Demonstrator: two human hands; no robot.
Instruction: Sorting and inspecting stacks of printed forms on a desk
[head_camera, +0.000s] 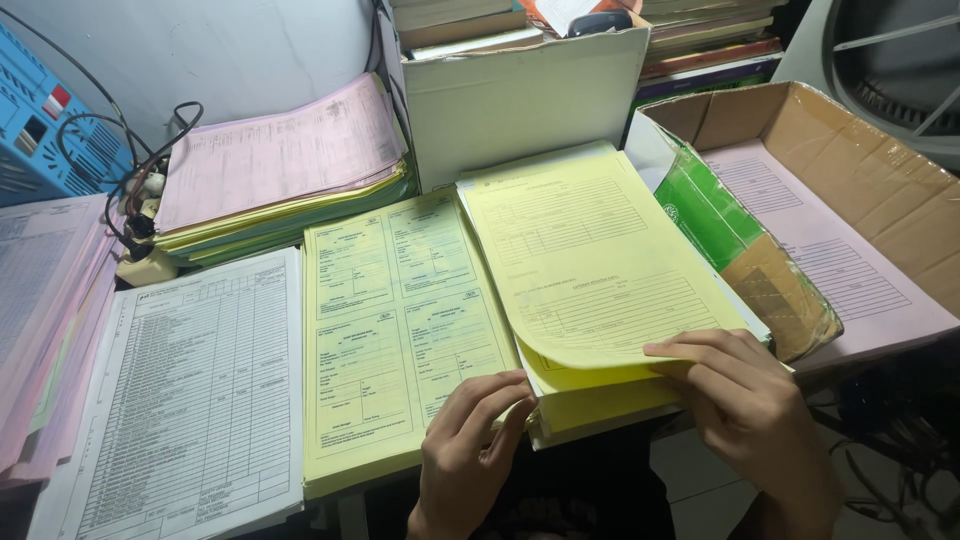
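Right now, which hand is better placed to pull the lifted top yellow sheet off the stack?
Probably the right hand: its fingers already lie on the curled lower edge of the top yellow sheet. The left hand rests at the stack's lower left corner, seemingly steadying the stack.

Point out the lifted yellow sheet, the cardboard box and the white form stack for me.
lifted yellow sheet (590, 260), head view, middle of its printed face.
cardboard box (880, 190), head view, inner right wall.
white form stack (195, 400), head view, middle of the top page.
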